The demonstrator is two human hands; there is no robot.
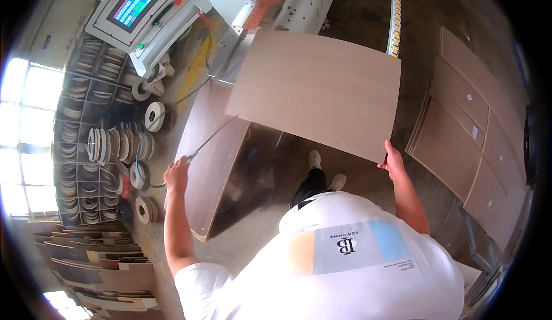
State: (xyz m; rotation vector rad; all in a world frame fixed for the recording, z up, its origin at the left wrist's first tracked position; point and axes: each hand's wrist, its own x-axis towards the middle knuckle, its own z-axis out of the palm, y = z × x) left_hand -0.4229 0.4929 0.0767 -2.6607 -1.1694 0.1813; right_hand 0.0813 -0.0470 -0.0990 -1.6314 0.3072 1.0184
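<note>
The left hand [176, 173] is closed on a thin metal rod [211, 138] that runs up and right to the near left corner of a light wood panel [316, 90]. The right hand [393, 162] grips the panel's near right corner, holding it above the floor. Under the panel's left side sits a darker board [210, 153]. Edge-band rolls [118, 142] fill the shelves on the left. Farther off, a control screen [137, 4] stands by the machine [305, 1]. More panels [466, 130] are stacked at right.

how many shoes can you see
2: both white shoes on the floor below the held panel, one left, the other right; none seem hidden.
</note>
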